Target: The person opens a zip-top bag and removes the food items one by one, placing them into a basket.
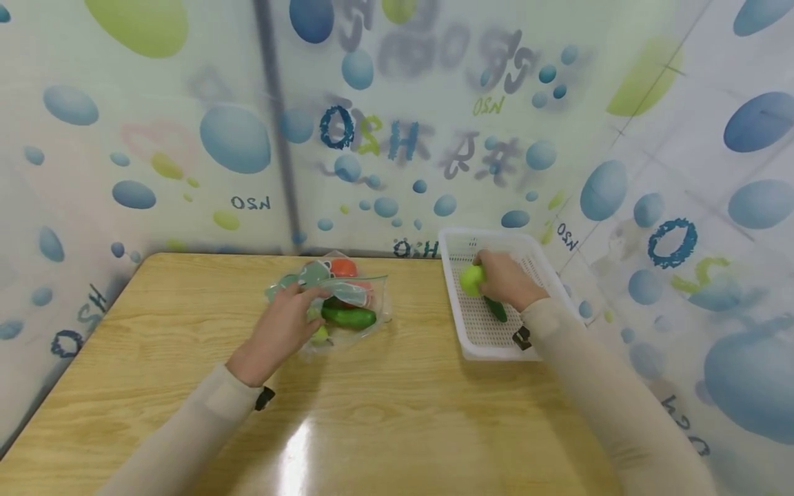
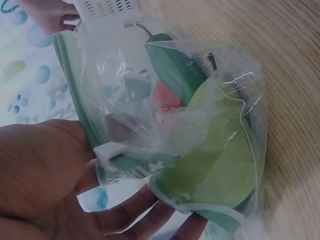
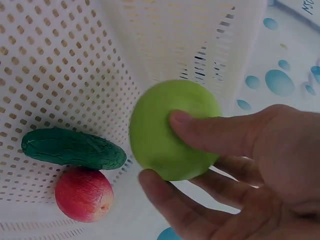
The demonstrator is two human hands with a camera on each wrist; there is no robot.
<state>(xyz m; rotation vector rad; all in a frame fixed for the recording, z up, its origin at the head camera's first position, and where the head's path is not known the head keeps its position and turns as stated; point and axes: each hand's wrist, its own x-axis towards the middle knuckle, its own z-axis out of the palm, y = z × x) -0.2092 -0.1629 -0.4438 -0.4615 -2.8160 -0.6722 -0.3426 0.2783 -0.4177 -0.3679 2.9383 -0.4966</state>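
My right hand [image 1: 505, 279] grips a round green fruit [image 3: 175, 130] between thumb and fingers, above the inside of a white perforated basket [image 1: 460, 324]. In the basket lie a dark green cucumber [image 3: 72, 148] and, touching it, a round red fruit [image 3: 84, 195]; my hand hides the red one from the head view. On the table's left part, my left hand [image 1: 279, 331] holds the edge of a clear zip bag [image 2: 120, 95] with green prints. Inside the bag are a long green vegetable [image 1: 350, 317] and something red [image 2: 167, 97], partly covered by the prints.
The wooden table [image 1: 397, 406] reaches to a patterned wall sheet [image 1: 384, 186] at the back and another on the right. The basket stands at the table's far right, close to both. Between bag and basket lies a strip of tabletop.
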